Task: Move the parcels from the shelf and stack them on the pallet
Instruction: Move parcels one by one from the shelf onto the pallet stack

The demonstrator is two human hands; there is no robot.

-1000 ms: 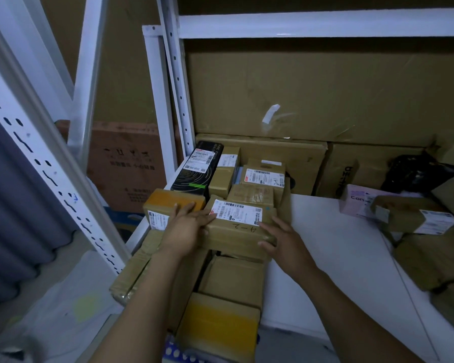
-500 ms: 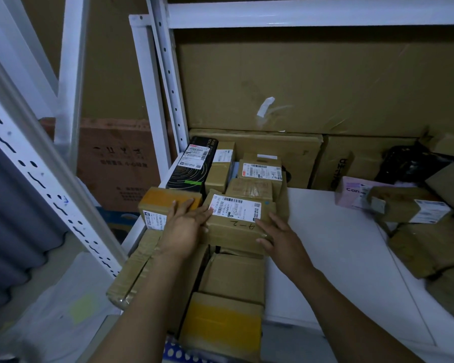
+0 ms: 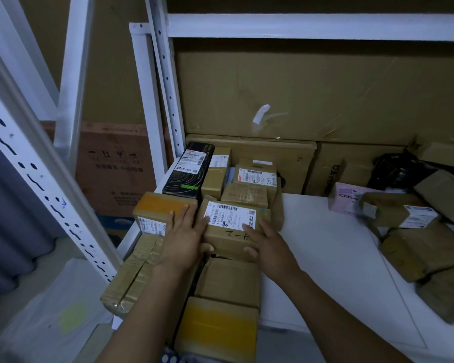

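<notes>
**Both hands on the labelled parcel at the shelf's left end**

Left fingers [image 3: 180,218] straight and close together, laid along the left edge of the labelled parcel [image 3: 236,235] and partly over the yellow-taped parcel [image 3: 160,206] just beside it. Thumb hooked onto the near face. Right fingers [image 3: 261,226] spread on the top by the right end of the white label [image 3: 230,214], thumb curled against the near face below. Gripped, then, between left hand [image 3: 184,239] and right hand [image 3: 271,248], one at each side.

Parcel lying flat, broad face and label up, barcode edge toward the back, a handwritten mark just nearer than the label. Longer side seemingly left to right across the shelf [image 3: 325,244], though hard to judge from this angle. Resting on top of other parcels, not on the bare board.

On the shelf's left end, packed touching:
- directly behind, two brown parcels [image 3: 256,175], the rear one labelled
- left of those, a narrow brown parcel [image 3: 216,174] and a black box [image 3: 188,174], long axes running front to back
- below and nearer, a plain brown parcel [image 3: 228,281], then one with a yellow tape band [image 3: 218,323]
- at the left rim, a long taped parcel [image 3: 131,279], overhanging

Well apart at the right end, a pink box [image 3: 342,196] touching a heap of brown wrapped bundles [image 3: 425,252]. Behind everything, a big cardboard sheet [image 3: 325,95] standing upright.
</notes>
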